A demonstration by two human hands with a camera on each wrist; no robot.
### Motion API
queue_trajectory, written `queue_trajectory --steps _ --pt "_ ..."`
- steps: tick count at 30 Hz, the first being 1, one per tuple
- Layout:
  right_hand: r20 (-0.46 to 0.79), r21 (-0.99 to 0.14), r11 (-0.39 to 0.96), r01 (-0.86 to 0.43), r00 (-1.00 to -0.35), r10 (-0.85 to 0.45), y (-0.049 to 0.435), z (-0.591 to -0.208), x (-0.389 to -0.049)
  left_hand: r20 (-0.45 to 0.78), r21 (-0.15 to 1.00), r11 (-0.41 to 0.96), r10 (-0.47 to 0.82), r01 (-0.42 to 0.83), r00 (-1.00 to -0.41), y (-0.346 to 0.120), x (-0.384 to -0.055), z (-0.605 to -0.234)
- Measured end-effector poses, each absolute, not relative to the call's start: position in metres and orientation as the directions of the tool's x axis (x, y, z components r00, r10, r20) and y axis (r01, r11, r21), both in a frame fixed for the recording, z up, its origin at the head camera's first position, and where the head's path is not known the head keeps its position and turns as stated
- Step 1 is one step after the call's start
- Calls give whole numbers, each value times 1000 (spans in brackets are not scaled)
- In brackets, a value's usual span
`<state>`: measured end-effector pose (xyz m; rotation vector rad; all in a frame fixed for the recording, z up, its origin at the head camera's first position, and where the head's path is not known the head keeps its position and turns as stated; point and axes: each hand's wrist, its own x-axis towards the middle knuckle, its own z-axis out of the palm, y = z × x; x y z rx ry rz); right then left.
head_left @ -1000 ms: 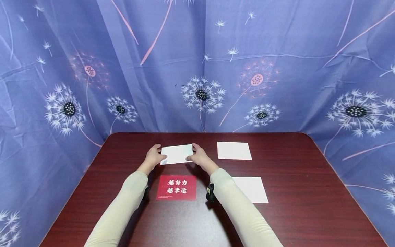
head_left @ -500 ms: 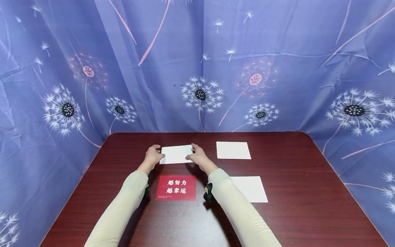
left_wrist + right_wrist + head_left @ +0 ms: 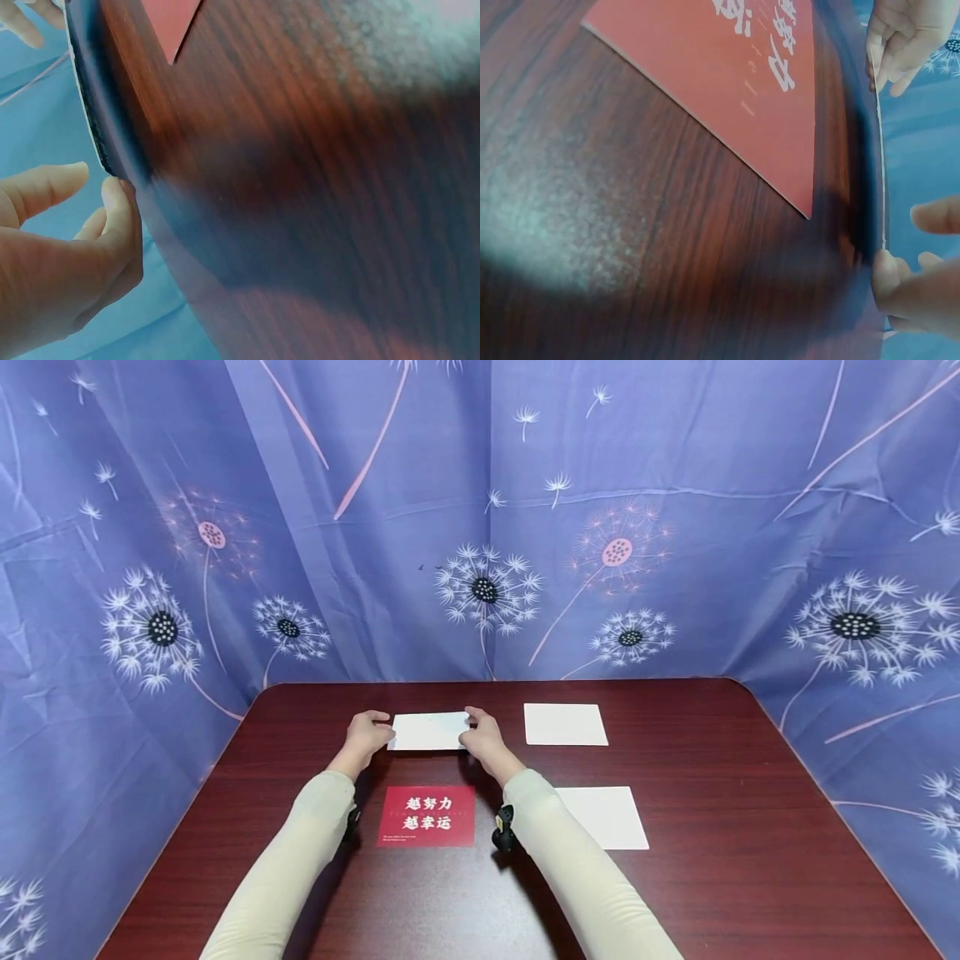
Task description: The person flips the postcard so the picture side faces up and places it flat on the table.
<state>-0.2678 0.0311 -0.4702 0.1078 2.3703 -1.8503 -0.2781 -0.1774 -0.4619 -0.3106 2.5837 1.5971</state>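
A white card lies crosswise between my two hands near the table's far left. My left hand grips its left end, with the fingertips right at the edge. At the other end my right hand holds the near right corner. Both wrist views show the card edge-on, as a thin pale line close over the wood. One digit of each hand stands off from that line, the left one and the right one. A red card with white Chinese characters lies nearer, between the forearms.
To the right lie two more white cards, one farther back and one nearer, partly covered by the right sleeve. The dark red wooden table ends at a blue dandelion-print curtain.
The held white card looks flatter, its near edge having shifted away from me. Both thumbs have slid off its face to its ends. The other cards stay where they were.
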Motion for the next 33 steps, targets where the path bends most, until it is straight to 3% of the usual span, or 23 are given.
queue_trajectory --steps 7,15,25,33 --pt "-97 -965 237 117 -991 95 31 -471 -267 -203 907 352 -121 -233 -972 -178 -278 -461" --pt "-81 -967 224 121 -980 180 31 -472 -268 -202 906 350 -133 -236 -970 -178 -281 -463" --pt "-115 -973 172 156 -967 227 32 -474 -269 -231 907 330 -127 -260 -965 -177 -280 -461" --pt "-42 -981 169 93 -958 283 32 -474 -269 -173 946 246 -167 -210 -971 -176 -281 -458"
